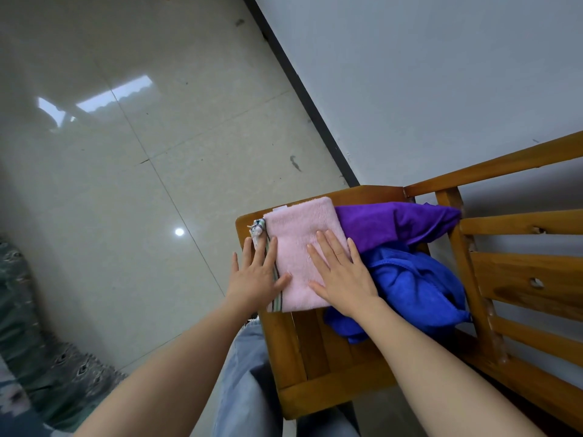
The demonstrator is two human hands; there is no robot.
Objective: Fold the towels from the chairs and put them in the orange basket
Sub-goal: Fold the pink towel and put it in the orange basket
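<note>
A folded pink towel (298, 244) lies on the seat of a wooden chair (312, 367). My left hand (255, 275) lies flat with straight fingers along the towel's left edge, thumb on the towel. My right hand (342, 272) presses flat on the towel's right half. Right of the pink towel a crumpled purple towel (388, 223) lies on the seat, with a crumpled blue towel (416, 288) in front of it. The orange basket is not in view.
The chair's slatted back (520, 253) rises on the right, close to a white wall (426, 74). Glossy tiled floor (126, 152) spreads to the left. Patterned green fabric (38, 326) lies at the lower left. My legs in light jeans (243, 389) are against the chair.
</note>
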